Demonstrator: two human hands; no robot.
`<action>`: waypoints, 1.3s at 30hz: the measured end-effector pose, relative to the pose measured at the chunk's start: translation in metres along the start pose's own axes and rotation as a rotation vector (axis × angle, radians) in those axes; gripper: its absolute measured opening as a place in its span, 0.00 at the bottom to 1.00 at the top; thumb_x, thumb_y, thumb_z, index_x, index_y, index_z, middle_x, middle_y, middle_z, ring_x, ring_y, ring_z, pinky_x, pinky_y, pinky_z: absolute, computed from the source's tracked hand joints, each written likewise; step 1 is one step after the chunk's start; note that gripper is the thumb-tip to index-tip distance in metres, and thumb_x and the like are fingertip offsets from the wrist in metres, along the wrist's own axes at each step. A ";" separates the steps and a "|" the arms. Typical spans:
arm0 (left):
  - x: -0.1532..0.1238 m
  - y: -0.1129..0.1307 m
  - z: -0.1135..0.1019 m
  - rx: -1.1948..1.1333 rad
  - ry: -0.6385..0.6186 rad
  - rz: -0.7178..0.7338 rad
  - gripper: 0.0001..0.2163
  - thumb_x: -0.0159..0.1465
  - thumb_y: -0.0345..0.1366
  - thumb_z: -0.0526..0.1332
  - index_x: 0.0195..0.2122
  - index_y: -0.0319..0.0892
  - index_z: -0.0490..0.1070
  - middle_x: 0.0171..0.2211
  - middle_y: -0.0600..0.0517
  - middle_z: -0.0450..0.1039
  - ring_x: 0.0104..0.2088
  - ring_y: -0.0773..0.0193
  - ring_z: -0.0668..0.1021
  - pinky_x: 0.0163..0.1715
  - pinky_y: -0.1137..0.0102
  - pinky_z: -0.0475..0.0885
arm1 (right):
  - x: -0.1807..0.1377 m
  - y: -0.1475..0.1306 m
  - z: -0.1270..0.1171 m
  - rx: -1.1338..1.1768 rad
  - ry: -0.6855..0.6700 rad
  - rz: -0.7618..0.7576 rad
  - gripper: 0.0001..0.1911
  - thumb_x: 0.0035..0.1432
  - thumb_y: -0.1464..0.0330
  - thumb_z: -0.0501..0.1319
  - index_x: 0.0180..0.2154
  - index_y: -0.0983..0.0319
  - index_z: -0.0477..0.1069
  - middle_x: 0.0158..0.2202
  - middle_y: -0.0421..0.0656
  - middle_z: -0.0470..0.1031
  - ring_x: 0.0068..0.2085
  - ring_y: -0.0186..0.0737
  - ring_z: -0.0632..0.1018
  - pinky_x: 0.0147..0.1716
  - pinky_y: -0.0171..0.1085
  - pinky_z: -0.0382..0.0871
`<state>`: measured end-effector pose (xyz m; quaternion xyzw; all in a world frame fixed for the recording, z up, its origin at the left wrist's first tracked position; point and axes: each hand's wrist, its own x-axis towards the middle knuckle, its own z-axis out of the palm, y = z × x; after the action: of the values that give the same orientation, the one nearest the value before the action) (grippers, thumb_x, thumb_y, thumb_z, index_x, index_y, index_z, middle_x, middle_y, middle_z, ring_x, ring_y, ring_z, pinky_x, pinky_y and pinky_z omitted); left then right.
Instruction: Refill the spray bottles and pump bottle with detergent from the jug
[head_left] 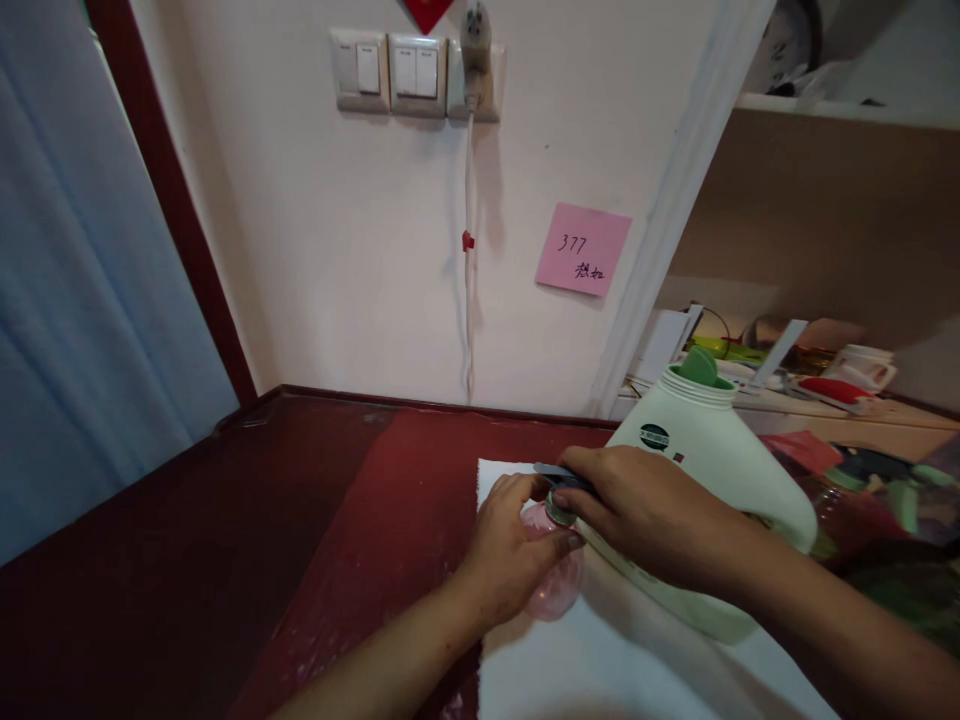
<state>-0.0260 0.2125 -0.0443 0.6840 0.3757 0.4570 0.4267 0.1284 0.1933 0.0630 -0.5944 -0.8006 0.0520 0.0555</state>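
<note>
Holding a small pink bottle [553, 575], the left hand [510, 550] came in from the bottom of the view with its arm slanting up to the right. Its fingers were curled around the bottle's round body. The right hand [637, 510] reached across from the right side, palm down, and its fingers were closed on the dark cap [562, 480] at the bottle's top. The two hands were touching each other there. The pink bottle was between the hands, low over a white cloth [600, 660] on the dark red table [360, 520]. Its long way ran from the cap, up and away from the person, down to the round bottom, which was nearer. Most of it was hidden by the fingers. Just behind the right hand lay a big white jug [712, 450] with a green lid [701, 368], tipped on its side, with its top pointing up toward the wall. A pink note [583, 250] was stuck on the wall.
</note>
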 end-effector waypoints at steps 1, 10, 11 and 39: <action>-0.001 0.000 0.000 -0.026 0.004 -0.011 0.16 0.55 0.33 0.71 0.44 0.41 0.75 0.47 0.46 0.75 0.50 0.50 0.74 0.50 0.58 0.66 | 0.000 -0.001 0.000 -0.004 -0.004 -0.006 0.08 0.64 0.64 0.56 0.33 0.58 0.69 0.31 0.42 0.78 0.30 0.41 0.74 0.29 0.38 0.53; -0.001 0.011 0.009 -0.202 0.117 -0.056 0.15 0.53 0.40 0.73 0.36 0.42 0.71 0.37 0.51 0.75 0.41 0.57 0.74 0.43 0.63 0.66 | -0.002 0.000 0.001 0.002 0.012 -0.014 0.10 0.66 0.64 0.54 0.31 0.57 0.68 0.28 0.41 0.76 0.28 0.39 0.72 0.27 0.39 0.50; -0.001 0.010 0.009 -0.195 0.132 -0.060 0.15 0.53 0.42 0.73 0.35 0.42 0.71 0.36 0.51 0.75 0.40 0.56 0.74 0.42 0.63 0.67 | -0.003 0.000 0.001 0.006 0.013 -0.015 0.10 0.66 0.64 0.54 0.31 0.57 0.68 0.28 0.40 0.76 0.28 0.38 0.72 0.27 0.39 0.50; 0.001 0.000 0.006 -0.095 -0.009 0.077 0.10 0.64 0.41 0.65 0.43 0.43 0.74 0.44 0.48 0.75 0.47 0.54 0.74 0.48 0.62 0.67 | -0.003 0.001 -0.003 0.045 0.006 -0.046 0.10 0.66 0.64 0.53 0.33 0.57 0.68 0.29 0.41 0.77 0.29 0.39 0.73 0.28 0.38 0.50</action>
<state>-0.0204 0.2116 -0.0452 0.6791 0.3248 0.4873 0.4426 0.1300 0.1909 0.0653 -0.5746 -0.8125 0.0668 0.0724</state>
